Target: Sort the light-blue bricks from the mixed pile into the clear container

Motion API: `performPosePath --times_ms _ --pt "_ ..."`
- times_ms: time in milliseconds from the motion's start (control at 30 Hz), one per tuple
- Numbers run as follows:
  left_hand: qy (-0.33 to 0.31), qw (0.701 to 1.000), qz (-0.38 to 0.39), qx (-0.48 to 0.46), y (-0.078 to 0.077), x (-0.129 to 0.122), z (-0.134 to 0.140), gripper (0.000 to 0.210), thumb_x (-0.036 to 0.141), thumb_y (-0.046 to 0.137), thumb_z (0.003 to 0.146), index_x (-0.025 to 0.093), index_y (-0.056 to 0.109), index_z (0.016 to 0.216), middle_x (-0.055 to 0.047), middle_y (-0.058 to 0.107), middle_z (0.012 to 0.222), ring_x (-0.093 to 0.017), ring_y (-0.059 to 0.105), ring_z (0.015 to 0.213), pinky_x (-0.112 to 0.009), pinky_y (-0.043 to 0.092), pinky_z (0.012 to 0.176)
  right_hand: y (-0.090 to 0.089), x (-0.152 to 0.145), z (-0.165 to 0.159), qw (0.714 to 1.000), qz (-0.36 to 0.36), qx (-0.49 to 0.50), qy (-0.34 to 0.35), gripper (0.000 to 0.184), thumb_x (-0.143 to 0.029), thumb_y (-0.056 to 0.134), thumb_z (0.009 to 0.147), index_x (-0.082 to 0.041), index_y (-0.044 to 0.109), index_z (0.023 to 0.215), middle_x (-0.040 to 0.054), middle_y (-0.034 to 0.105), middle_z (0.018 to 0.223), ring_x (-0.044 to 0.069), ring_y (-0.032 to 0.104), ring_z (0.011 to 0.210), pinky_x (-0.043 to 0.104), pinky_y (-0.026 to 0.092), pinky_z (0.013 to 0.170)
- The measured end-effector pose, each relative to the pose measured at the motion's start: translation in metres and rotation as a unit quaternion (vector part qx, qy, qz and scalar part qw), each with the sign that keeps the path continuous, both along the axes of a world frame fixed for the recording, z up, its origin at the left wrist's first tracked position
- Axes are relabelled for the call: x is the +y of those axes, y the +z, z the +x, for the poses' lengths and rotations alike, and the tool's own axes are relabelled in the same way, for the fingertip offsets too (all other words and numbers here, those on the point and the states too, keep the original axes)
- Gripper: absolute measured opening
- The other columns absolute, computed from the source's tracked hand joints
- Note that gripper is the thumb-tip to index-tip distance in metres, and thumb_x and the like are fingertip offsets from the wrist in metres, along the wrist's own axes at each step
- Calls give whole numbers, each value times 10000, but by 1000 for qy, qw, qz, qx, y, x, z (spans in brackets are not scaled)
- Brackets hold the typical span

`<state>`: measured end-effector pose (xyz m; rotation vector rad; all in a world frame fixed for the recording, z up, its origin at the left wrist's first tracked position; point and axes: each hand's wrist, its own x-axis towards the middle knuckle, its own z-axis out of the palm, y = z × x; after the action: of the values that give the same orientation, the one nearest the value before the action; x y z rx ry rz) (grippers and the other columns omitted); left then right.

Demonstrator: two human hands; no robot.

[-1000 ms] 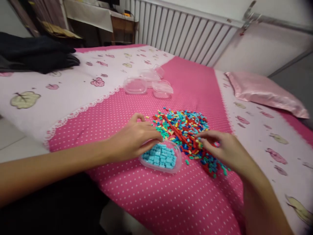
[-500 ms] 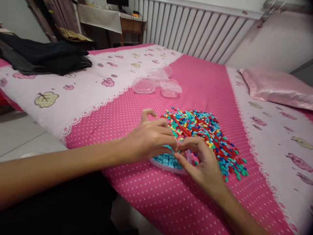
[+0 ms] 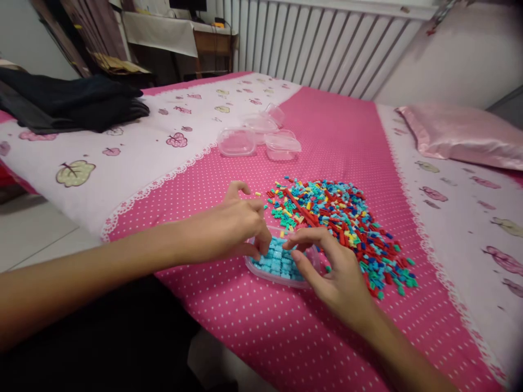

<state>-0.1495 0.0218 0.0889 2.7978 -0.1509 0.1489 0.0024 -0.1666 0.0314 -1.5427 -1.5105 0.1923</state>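
Note:
A clear plastic container (image 3: 281, 281) sits on the bed, filled with neat rows of light-blue building blocks (image 3: 278, 262). Over its left side is my left hand (image 3: 241, 226), thumb and fingertips drawn together down at the blocks. Whatever may be pinched there is too small or hidden to make out. My right hand (image 3: 337, 272) hovers at the container's right side, its thumb and index finger apart with nothing visible between them. Just beyond and to the right spreads a loose pile of small multicoloured building blocks (image 3: 339, 218), with red, green, blue and yellow pieces.
Several clear plastic containers (image 3: 237, 142) stand farther back on the pink dotted bedspread (image 3: 245, 310). Dark folded clothes (image 3: 77, 100) lie at the far left, and a pink pillow (image 3: 466, 133) at the right. A metal headboard (image 3: 310, 49) rises behind.
My two hands, fingertips together before, have parted. My left hand moved left and down to the blocks in the container; my right thumb and index finger have separated.

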Motion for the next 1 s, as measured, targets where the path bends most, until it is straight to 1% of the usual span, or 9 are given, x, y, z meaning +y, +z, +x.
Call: performPosePath --times_ms 167,267,433,533,633,733,800,900,1000 --pt "12 1000 -10 6 -3 -5 4 212 108 871 716 281 754 681 98 740 670 -121 563 774 -416 134 1011 2 -2 1 999 31 -8 -38 209 -90 547 932 -268 622 1013 -10 709 924 156 693 853 305 548 767" --pt "3 1000 2 9 -4 -6 7 211 99 876 691 251 736 650 83 738 670 -121 557 771 -434 143 1003 2 -2 2 998 33 -12 -43 221 -80 546 922 -269 624 1008 -13 708 909 158 693 835 307 548 748" --pt "-1 999 49 -10 -12 -7 14 277 -7 761 669 219 666 540 93 629 522 -103 484 659 -461 147 1018 1 -2 2 999 21 -23 -32 231 -80 534 925 -265 627 1027 -6 716 924 160 692 847 305 552 740" --pt "-12 997 70 -21 -13 -8 18 290 -28 702 656 215 637 512 94 591 497 -100 441 611 -464 172 1012 1 -2 1 999 19 -29 -31 228 -79 532 923 -261 631 1018 -11 714 921 151 685 840 291 548 735" --pt "0 996 92 -20 -7 -13 19 306 -33 663 678 203 611 492 77 533 476 -112 430 611 -467 197 993 2 -1 1 999 20 -35 -28 235 -70 530 918 -262 628 1009 -23 710 912 138 677 835 271 541 734" --pt "26 992 124 19 4 -21 19 319 -37 639 713 188 593 491 53 503 488 -130 435 630 -478 219 970 3 -1 2 998 20 -44 -29 249 -56 528 910 -264 626 1004 -28 708 906 138 672 832 270 534 734" --pt "25 989 143 31 8 -24 20 327 -27 629 744 187 595 500 48 482 494 -132 419 620 -483 227 962 4 -1 2 998 20 -50 -31 258 -50 527 904 -264 628 1006 -23 708 908 146 668 836 279 530 732" --pt "2 987 163 1 7 -25 22 358 7 622 808 191 586 504 48 451 495 -125 379 586 -471 246 946 5 -1 2 998 23 -56 -28 242 -60 527 914 -263 627 1002 -19 706 909 151 663 837 285 524 730" --pt "-17 983 178 -30 5 -25 24 408 55 643 856 187 539 484 39 466 489 -142 431 604 -448 275 929 6 0 1 998 28 -61 -22 236 -62 524 923 -263 621 1001 -16 704 911 153 662 844 288 524 739"
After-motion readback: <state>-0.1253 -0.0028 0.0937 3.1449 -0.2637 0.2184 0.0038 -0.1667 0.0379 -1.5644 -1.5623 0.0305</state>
